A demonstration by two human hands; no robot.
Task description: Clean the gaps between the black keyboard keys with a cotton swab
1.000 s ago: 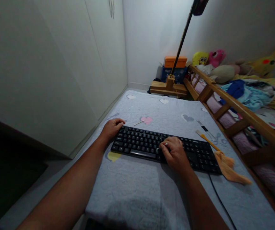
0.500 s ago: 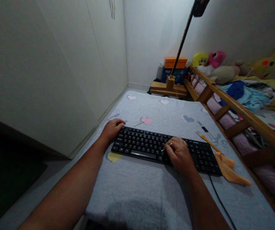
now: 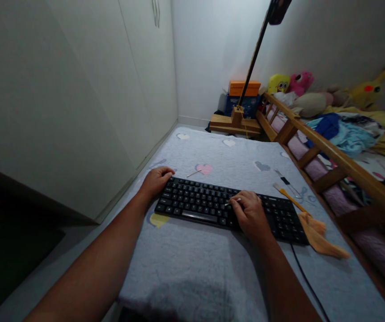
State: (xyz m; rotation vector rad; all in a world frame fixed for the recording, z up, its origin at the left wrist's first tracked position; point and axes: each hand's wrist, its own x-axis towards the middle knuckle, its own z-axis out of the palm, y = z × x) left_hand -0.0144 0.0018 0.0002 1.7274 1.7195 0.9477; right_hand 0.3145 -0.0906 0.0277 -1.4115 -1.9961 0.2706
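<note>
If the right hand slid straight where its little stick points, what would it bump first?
Probably the keyboard keys: the right hand aims its cotton swab leftward, low over them. Whether the tip already touches is hard to tell.

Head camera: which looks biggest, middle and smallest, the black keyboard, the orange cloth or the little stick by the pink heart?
1. black keyboard, largest.
2. orange cloth, at its right end.
3. little stick, smallest, though slightly farther away.
</note>
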